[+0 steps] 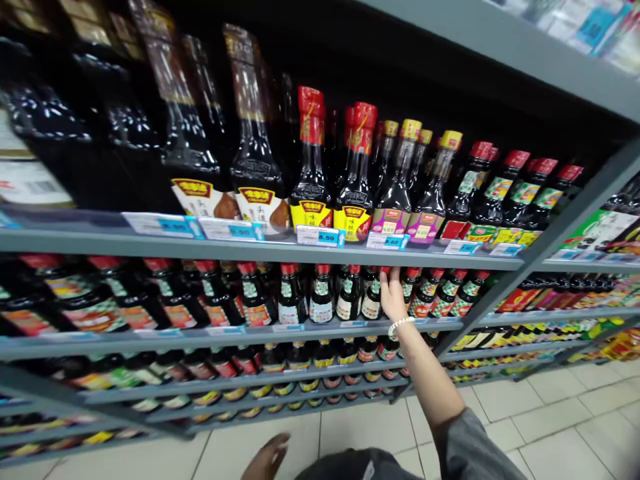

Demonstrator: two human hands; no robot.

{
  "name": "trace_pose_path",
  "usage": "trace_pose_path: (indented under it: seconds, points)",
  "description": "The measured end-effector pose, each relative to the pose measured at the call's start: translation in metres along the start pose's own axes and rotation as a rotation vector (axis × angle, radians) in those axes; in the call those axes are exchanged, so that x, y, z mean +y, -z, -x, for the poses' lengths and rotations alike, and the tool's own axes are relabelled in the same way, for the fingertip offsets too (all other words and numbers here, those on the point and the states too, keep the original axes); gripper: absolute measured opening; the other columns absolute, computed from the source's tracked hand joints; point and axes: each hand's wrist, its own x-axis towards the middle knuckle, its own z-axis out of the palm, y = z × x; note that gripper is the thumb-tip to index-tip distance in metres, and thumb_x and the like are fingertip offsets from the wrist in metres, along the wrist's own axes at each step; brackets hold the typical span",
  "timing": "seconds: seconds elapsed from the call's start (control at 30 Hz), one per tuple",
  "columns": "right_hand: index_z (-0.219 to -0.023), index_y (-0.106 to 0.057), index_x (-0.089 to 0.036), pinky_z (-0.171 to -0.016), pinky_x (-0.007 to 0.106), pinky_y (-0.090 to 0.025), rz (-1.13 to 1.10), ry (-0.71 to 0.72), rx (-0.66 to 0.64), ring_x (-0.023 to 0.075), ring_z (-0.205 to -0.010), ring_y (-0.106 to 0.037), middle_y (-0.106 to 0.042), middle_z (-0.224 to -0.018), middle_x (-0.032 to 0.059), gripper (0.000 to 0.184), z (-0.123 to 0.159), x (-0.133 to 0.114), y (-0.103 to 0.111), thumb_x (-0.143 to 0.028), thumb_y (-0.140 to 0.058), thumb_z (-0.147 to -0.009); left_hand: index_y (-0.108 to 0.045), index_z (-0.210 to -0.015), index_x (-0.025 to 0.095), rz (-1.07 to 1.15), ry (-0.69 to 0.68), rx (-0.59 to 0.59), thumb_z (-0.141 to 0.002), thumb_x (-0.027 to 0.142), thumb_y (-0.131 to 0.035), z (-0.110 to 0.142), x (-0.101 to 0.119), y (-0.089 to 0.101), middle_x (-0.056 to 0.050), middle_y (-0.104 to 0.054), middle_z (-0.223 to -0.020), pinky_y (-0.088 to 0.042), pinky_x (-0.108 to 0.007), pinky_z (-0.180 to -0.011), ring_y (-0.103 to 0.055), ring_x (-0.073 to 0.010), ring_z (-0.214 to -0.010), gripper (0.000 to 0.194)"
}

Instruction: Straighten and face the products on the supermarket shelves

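Observation:
My right hand (393,297), with a pale beaded bracelet (401,325) at the wrist, reaches into the second shelf. Its fingers are bent around the red cap of a dark sauce bottle, which the hand mostly hides. Just left of it stands a red-capped bottle with a cream label (371,305); on its right is another red-capped bottle with a green and red label (429,297). Low in the view, my left hand (270,457) hangs above the floor, partly cut off by the frame edge. Its fingers are loosely apart and hold nothing.
The upper shelf (270,251) carries taller dark bottles, including red-topped bottles (313,160) and yellow-capped ones (433,190), with price tags (320,237) along its edge. Lower shelves hold more bottles. A slanting grey upright (533,257) divides the bays. Below lies a tiled floor (565,427).

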Motion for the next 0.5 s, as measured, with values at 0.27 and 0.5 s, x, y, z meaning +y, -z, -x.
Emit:
trace_pose_path:
  seconds: [0.27,0.5]
  points:
    - [-0.118,-0.053,-0.019,-0.084,0.036,-0.050,0.087,-0.019,-0.047,0.0280,-0.093,-0.069,-0.071,-0.103,0.0125,0.040,-0.010,0.010,0.004,-0.052,-0.043,-0.098,-0.061,-0.127,0.023,0.086,-0.522,0.311,-0.100,0.032,-0.040,-0.114,0.185,0.105,-0.010,-0.058,-0.140,-0.045,-0.042,-0.113,-0.054,-0.0204,-0.131,0.035]
    - [-0.093,-0.058,-0.018,-0.072,0.032,-0.050,0.333,-0.017,0.105,0.0261,-0.075,-0.068,-0.070,-0.079,0.0084,0.053,-0.020,-0.002,0.008,-0.069,-0.067,-0.079,-0.053,-0.133,0.021,0.033,-0.619,0.759,-0.099,0.024,-0.043,-0.151,0.280,0.163,-0.014,-0.053,-0.141,-0.043,-0.043,-0.114,-0.050,-0.0225,-0.134,0.036]
